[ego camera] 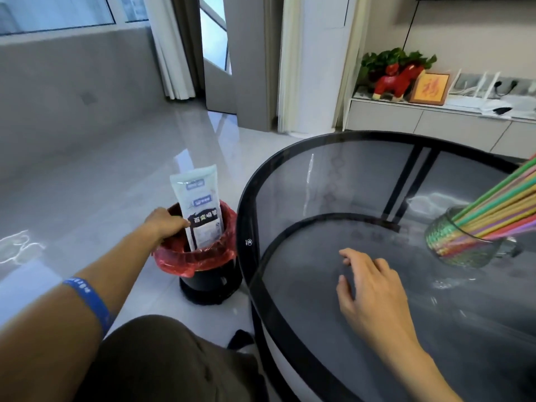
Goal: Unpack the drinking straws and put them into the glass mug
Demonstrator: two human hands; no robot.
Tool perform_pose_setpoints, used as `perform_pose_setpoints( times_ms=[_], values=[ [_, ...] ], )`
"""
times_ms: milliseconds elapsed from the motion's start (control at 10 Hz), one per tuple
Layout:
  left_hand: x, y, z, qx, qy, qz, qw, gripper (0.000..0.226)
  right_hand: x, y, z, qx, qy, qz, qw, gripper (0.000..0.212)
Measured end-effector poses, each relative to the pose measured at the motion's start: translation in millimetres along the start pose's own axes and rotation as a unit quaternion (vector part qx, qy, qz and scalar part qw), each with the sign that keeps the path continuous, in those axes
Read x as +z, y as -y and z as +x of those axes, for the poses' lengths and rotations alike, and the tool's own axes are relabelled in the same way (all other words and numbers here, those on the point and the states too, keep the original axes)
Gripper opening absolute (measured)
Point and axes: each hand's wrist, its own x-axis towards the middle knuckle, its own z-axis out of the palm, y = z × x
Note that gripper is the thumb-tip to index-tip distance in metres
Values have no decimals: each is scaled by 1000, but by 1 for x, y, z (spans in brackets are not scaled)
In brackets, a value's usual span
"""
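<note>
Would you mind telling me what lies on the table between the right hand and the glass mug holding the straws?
Nothing: in the head view only bare dark glass tabletop separates the right hand from the glass mug.

Straws (499, 204) in mug (461, 245) on table (290, 175) at right; wrapper (200, 204) upright in bin (208, 282) on floor, left of table.

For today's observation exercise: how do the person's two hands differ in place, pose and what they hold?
The left hand reaches down to the bin beside the table, gripping the empty straw packet; the right hand hovers over the glass table, fingers relaxed, holding nothing. Both are bare.
</note>
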Motion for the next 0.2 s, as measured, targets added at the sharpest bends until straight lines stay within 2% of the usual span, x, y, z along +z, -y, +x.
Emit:
perform_pose_setpoints(
  times_ms=[100,200],
  values=[
    [9,0,-25,124,6,127,984,28,-2,0,0,-5,-10,-8,1000,37],
    [12,-15,-44,213,21,54,975,25,8,8,1,-28,-9,-7,1000,31]
  ],
)
